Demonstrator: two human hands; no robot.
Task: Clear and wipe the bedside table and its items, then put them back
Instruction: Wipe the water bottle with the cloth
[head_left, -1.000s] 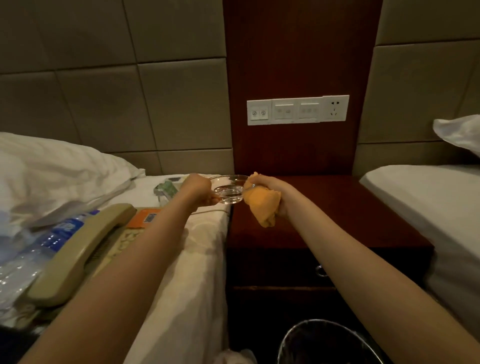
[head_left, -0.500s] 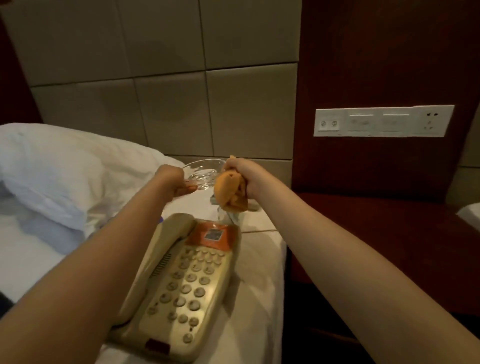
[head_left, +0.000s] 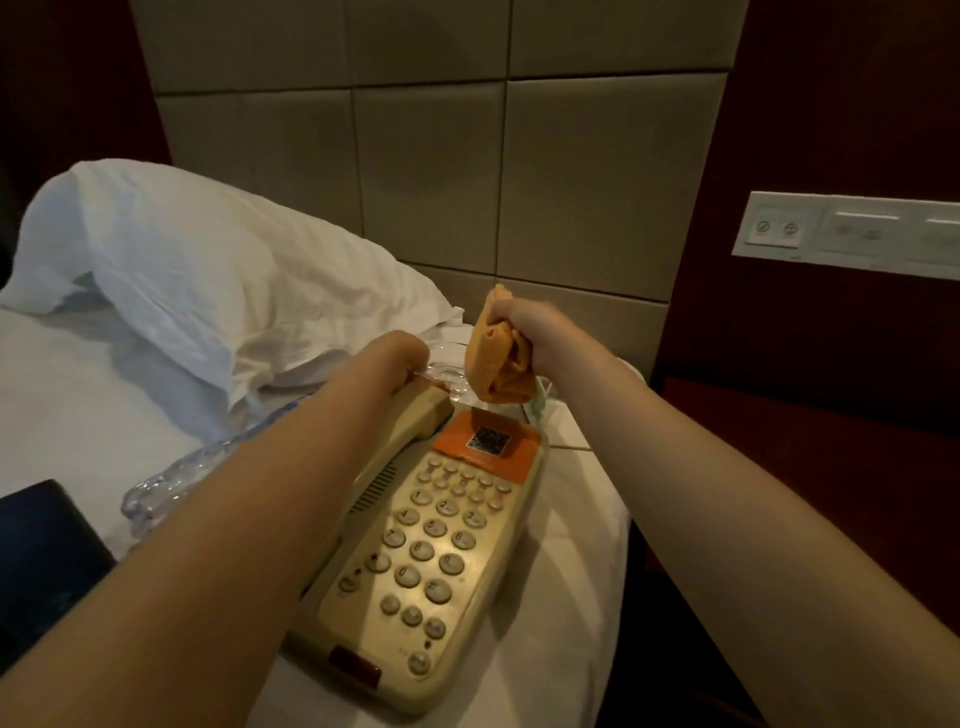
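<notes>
My left hand grips a clear glass dish low over the bed, just beyond the top of the beige telephone. An orange cloth is bunched in my right hand, which holds it right beside the dish. The telephone lies on the white bed sheet with its handset in the cradle. The dark wooden bedside table shows at the right, bare where I can see it.
A white pillow lies at the left. A clear plastic water bottle rests on the bed under my left forearm, and a dark flat object sits at the lower left. A white switch panel is on the wall.
My view and both hands have swung left from above the bedside table to over the bed. The dish has come down close to the sheet behind the telephone.
</notes>
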